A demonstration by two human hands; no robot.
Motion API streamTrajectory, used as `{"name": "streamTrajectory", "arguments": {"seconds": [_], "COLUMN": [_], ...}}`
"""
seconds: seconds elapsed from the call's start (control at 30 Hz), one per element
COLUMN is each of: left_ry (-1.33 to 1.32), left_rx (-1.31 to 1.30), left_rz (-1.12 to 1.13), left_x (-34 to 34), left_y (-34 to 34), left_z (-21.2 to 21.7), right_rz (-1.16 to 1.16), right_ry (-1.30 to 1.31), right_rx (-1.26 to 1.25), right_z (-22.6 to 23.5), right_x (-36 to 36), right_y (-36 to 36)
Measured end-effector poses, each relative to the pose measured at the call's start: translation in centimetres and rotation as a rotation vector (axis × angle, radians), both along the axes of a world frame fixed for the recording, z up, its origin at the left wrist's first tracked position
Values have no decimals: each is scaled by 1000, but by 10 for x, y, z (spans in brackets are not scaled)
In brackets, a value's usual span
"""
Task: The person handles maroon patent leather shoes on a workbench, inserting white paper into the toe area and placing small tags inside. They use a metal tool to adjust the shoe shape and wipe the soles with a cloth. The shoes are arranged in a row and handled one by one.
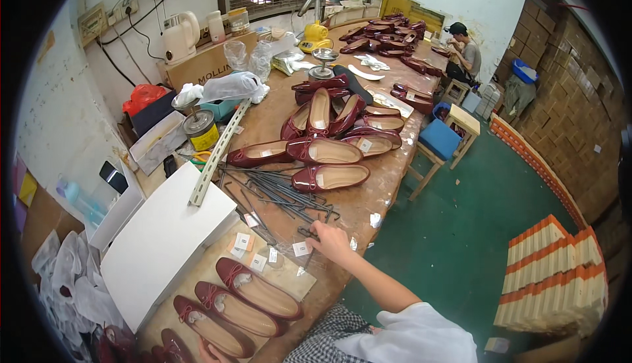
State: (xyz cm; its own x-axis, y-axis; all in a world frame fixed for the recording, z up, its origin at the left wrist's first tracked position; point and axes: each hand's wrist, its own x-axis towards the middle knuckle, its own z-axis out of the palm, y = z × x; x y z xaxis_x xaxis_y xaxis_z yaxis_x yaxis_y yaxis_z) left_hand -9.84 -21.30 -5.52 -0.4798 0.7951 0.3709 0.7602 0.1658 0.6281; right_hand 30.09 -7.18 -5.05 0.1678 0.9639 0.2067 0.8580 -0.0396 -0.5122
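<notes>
My right hand (333, 243) reaches over the table with its fingers curled at the bent end of a dark thin rod (307, 232). That rod lies at the near edge of a loose pile of dark hooked rods (280, 188). At the lower edge, my left hand (212, 352) is against the heel of a burgundy flat shoe (212, 329); the shoe hides most of its fingers. Beside that shoe lie two more burgundy flats with bows (240, 311) (263, 290), white paper in their toes. Small white stickers (258, 262) lie beyond them.
Burgundy shoes (329, 151) are heaped mid-table, with more (388, 33) at the far end. To the left are a white box lid (168, 244), a slotted metal bar (220, 152) and a yellow can (201, 131). A co-worker (466, 53) sits far right, past a blue-topped stool (437, 140).
</notes>
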Motion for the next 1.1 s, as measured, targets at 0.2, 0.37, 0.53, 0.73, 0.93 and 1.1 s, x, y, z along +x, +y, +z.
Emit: {"name": "streamTrajectory", "arguments": {"seconds": [0.2,0.37,0.53,0.73,0.93,1.1], "left_ry": [0,-29,-21,-533,-281,-779], "left_rx": [-32,3,23,-206,-516,-389], "left_rz": [16,-10,-24,185,-136,55], "left_x": [-7,10,9,-12,-16,-73], "left_y": [-3,-2,-1,-3,15,-5], "left_z": [-4,21,16,9,59,-22], "right_rz": [-54,-53,-54,-25,40,-70], "right_ry": [41,40,57,84,-53,-249], "right_rx": [50,114,142,-51,223,112], "right_z": [-5,-12,-13,5,23,-2], "right_x": [-9,-10,-8,-14,-8,2], "right_y": [1,-2,-2,2,55,96]}}
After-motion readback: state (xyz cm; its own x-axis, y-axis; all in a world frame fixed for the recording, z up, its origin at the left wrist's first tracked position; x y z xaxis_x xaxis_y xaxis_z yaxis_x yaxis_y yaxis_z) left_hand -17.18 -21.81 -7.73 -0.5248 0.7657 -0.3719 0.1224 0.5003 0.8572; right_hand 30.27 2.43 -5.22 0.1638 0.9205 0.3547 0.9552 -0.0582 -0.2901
